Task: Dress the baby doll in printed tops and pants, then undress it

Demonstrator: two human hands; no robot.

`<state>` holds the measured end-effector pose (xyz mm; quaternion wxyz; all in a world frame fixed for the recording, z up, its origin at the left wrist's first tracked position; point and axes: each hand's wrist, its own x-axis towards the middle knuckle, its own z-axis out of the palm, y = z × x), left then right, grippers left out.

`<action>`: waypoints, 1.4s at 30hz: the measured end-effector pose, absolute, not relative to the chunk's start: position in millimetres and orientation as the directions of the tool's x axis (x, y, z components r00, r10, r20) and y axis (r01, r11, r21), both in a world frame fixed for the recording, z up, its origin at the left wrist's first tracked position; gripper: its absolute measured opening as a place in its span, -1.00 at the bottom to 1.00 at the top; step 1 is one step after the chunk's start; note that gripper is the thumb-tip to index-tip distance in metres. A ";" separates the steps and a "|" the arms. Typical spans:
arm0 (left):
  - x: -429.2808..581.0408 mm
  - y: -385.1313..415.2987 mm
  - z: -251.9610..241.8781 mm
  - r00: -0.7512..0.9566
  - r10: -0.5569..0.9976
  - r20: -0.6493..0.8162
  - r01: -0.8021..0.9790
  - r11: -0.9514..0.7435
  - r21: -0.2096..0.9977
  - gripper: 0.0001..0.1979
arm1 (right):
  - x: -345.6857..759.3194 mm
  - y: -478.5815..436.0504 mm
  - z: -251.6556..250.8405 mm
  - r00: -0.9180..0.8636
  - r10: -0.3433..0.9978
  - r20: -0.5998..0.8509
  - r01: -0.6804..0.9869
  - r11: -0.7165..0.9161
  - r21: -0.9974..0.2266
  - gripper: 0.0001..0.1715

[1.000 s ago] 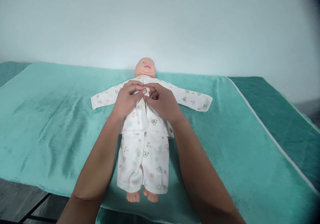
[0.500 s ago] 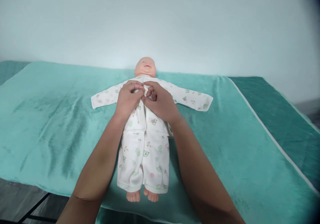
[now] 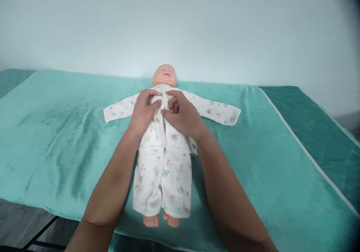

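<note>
A baby doll (image 3: 164, 75) lies on its back, dressed in a white printed long-sleeved shirt (image 3: 153, 135) and matching trousers (image 3: 177, 177). My left hand (image 3: 144, 107) rests on the shirt's chest, thumb and index finger apart beside the front opening. On the opening's other side, my right hand (image 3: 182, 113) touches the cloth with thumb and index finger spread and the other fingers curled. Between the hands the front edges meet at the chest in a small bunch of cloth. Lower down, a seam line runs to the hem. Whether a fastener is closed there I cannot tell.
A light green plush cloth (image 3: 70, 132) covers the table under the doll. Darker green cloth (image 3: 317, 132) shows at the right. A pale wall (image 3: 180, 27) stands right behind the doll's head. Dark metal bars (image 3: 42, 233) show below the front left edge.
My thumbs and index fingers have moved apart from their close pinch at the shirt front. The raised edge between them now lies flatter. The view has shifted very slightly.
</note>
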<state>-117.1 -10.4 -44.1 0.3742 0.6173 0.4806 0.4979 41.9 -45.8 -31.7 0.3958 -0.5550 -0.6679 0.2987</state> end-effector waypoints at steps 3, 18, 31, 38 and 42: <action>-127.7 -11.5 -39.8 0.136 0.952 0.274 0.175 -0.296 0.939 -0.88 | 38.8 -58.7 -20.1 -0.016 0.990 0.141 0.655 0.118 -0.747 -0.62; -150.8 -28.2 -28.0 0.532 0.818 0.216 0.390 -0.464 0.795 -0.94 | 11.9 -93.3 -27.0 0.044 0.979 0.199 0.933 0.031 -0.358 -0.93; -146.0 -29.3 -25.8 0.541 0.797 0.269 0.314 -0.488 0.814 -0.86 | 57.1 -77.1 -33.8 -0.064 0.998 0.016 0.108 0.023 -0.994 -0.69; -144.6 -31.0 -23.8 0.561 0.787 0.257 0.254 -0.460 0.851 -0.80 | 46.6 -77.8 -39.5 -0.040 0.999 0.030 -0.054 0.027 -0.998 -0.78; -143.5 -30.9 -27.6 0.483 0.833 0.271 0.270 -0.436 0.858 -0.89 | 48.0 -75.5 -43.1 -0.036 0.999 0.022 -0.082 0.019 -0.996 -0.79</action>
